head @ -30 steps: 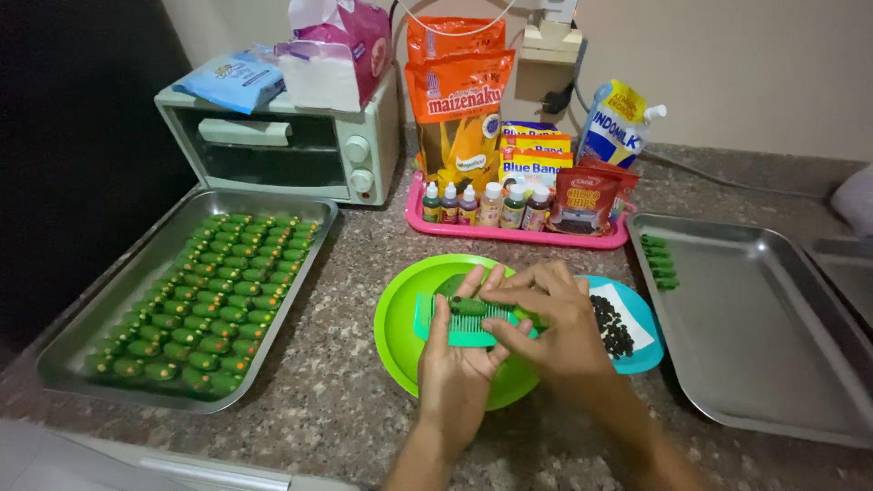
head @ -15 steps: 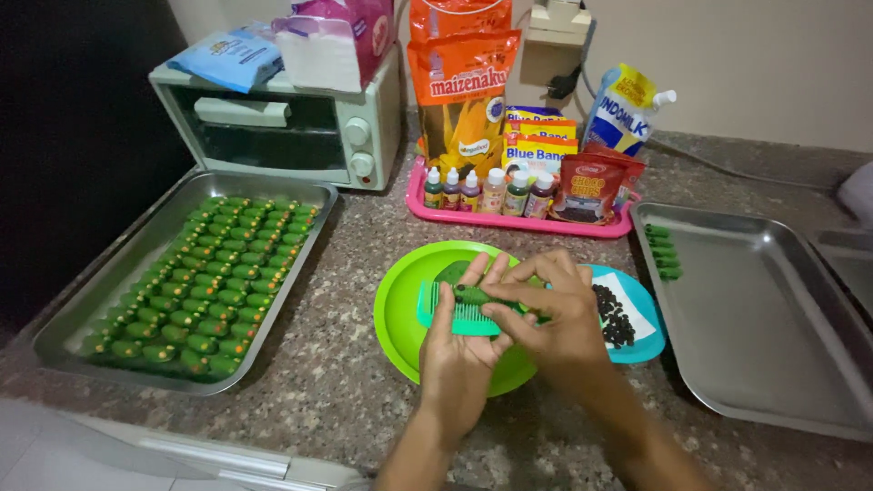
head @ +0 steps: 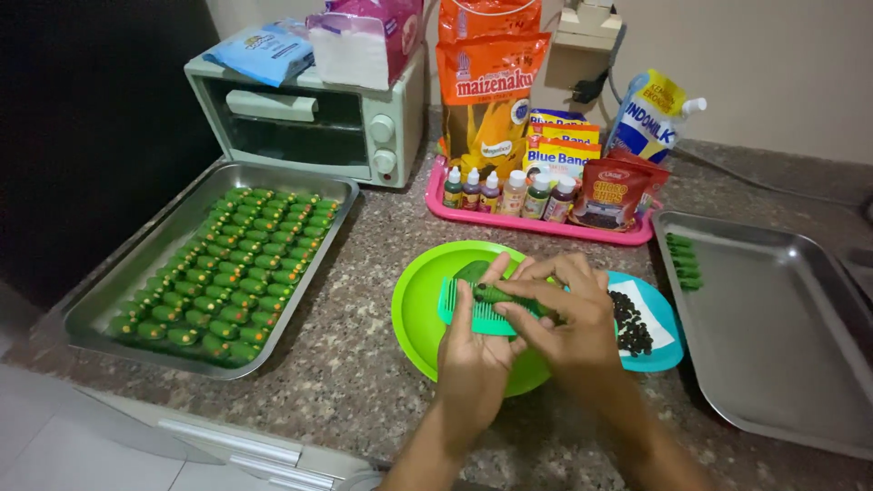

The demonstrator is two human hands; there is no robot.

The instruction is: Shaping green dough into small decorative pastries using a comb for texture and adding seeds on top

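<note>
My left hand [head: 473, 350] holds a teal comb [head: 464, 314] flat over a bright green plate [head: 416, 309]. A small roll of green dough [head: 496, 294] lies across the comb's teeth. My right hand [head: 566, 314] presses its fingers on that roll from the right side. A lump of darker green dough [head: 471, 271] rests on the plate just behind the comb. To the right, partly under my right hand, a blue plate [head: 662, 325] carries dark chocolate chips [head: 629, 329].
A metal tray [head: 136, 289] at left is filled with several rows of shaped green dough pieces [head: 232, 273]. Another metal tray [head: 782, 336] at right holds a few pieces [head: 682, 261]. Behind stand a toaster oven [head: 309, 118] and a pink tray [head: 546, 224] of bottles and packets.
My hands stay over the green plate with the comb; my right fingers have shifted slightly on the dough roll. The camera view has dipped a little.
</note>
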